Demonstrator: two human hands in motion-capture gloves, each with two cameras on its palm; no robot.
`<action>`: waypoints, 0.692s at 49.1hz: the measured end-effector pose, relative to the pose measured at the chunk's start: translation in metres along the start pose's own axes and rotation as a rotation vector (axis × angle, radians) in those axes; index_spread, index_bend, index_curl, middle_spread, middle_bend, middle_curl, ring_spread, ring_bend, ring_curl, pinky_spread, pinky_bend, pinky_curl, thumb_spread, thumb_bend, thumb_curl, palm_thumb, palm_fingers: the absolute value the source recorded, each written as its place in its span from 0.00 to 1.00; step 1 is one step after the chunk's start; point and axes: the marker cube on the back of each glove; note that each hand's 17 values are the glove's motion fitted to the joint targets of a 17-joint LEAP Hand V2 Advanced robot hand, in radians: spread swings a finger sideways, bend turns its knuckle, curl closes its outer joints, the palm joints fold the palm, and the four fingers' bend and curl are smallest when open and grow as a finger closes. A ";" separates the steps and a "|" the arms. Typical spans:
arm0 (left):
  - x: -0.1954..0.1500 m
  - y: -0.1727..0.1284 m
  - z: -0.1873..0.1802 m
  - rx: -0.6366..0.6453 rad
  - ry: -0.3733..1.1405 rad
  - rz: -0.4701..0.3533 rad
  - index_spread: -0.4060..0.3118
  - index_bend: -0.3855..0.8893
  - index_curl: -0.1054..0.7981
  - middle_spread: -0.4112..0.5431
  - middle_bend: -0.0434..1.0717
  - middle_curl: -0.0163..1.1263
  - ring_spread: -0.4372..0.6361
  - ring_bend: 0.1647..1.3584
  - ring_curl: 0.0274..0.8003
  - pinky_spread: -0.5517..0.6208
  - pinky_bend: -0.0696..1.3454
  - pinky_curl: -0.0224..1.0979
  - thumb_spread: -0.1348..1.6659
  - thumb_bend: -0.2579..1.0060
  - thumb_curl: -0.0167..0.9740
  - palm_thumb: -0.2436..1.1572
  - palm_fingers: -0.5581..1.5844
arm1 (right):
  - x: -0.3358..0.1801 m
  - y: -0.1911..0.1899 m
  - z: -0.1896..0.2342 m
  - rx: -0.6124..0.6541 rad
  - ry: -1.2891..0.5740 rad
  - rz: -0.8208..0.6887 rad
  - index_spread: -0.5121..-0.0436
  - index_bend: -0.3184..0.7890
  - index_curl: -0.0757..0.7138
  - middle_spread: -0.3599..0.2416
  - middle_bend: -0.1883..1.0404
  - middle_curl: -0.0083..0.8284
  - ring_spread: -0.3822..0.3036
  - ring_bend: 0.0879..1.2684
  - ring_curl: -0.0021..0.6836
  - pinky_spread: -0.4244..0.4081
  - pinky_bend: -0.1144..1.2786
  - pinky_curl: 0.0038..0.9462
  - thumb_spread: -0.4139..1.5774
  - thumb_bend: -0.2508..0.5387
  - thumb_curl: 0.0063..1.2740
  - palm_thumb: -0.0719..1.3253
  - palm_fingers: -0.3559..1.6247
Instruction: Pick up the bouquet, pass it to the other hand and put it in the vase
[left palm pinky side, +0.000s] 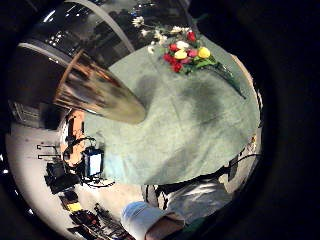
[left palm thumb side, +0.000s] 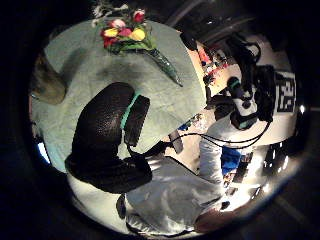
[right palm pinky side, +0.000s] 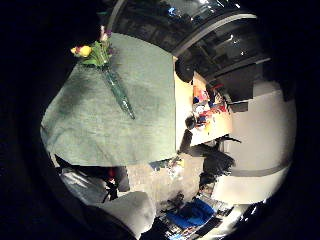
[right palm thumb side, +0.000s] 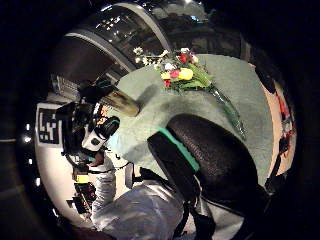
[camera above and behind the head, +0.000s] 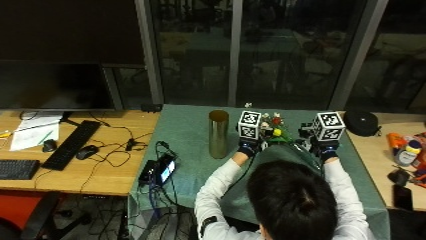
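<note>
A bouquet (camera above and behind the head: 273, 131) of red, yellow and white flowers lies on the green tablecloth (camera above and behind the head: 186, 160), between my two hands. Its wrapped green stems (right palm pinky side: 119, 92) point toward the person. A tall bronze vase (camera above and behind the head: 218, 134) stands upright to the left of the bouquet. My left hand (camera above and behind the head: 247, 148) hovers just right of the vase and holds nothing; its thumb (left palm thumb side: 107, 135) looks relaxed. At the bouquet's right side my right hand (camera above and behind the head: 327, 151) hovers, also holding nothing, thumb (right palm thumb side: 210, 160) out. In both palm views the bouquet (left palm pinky side: 185, 52) lies apart from the hands.
A small device with a lit screen (camera above and behind the head: 163, 170) and cables sit at the cloth's left edge. A keyboard (camera above and behind the head: 73, 145) and mouse (camera above and behind the head: 86, 151) lie on the wooden desk to the left. At the right are a black round object (camera above and behind the head: 360, 121) and bottles (camera above and behind the head: 403, 150).
</note>
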 end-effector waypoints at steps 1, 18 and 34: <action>-0.003 -0.001 0.002 -0.004 0.001 -0.010 0.50 0.55 0.24 0.49 0.23 0.10 0.53 0.17 0.10 0.60 0.23 0.10 0.39 0.31 0.08 0.34 0.50 | 0.000 0.000 0.000 0.000 -0.001 0.000 0.57 0.40 0.18 0.52 0.38 0.13 0.57 0.26 0.16 0.59 0.33 0.12 0.49 0.50 0.04 0.23 0.41; -0.026 0.001 0.003 -0.015 0.016 -0.084 0.47 0.51 0.42 0.52 0.19 0.22 0.63 0.18 0.22 0.69 0.20 0.21 0.66 0.26 0.18 0.37 0.49 | -0.010 -0.001 -0.008 -0.003 -0.010 -0.025 0.29 0.41 0.29 0.49 0.38 0.29 0.59 0.30 0.33 0.64 0.33 0.25 0.74 0.42 0.10 0.27 0.38; -0.015 0.011 -0.018 0.008 0.015 -0.050 0.53 0.42 0.47 0.53 0.20 0.26 0.65 0.20 0.27 0.70 0.20 0.26 0.71 0.20 0.24 0.38 0.46 | 0.010 -0.006 -0.030 -0.123 0.050 0.033 0.29 0.33 0.26 0.50 0.35 0.35 0.64 0.37 0.41 0.75 0.46 0.34 0.77 0.35 0.15 0.32 0.38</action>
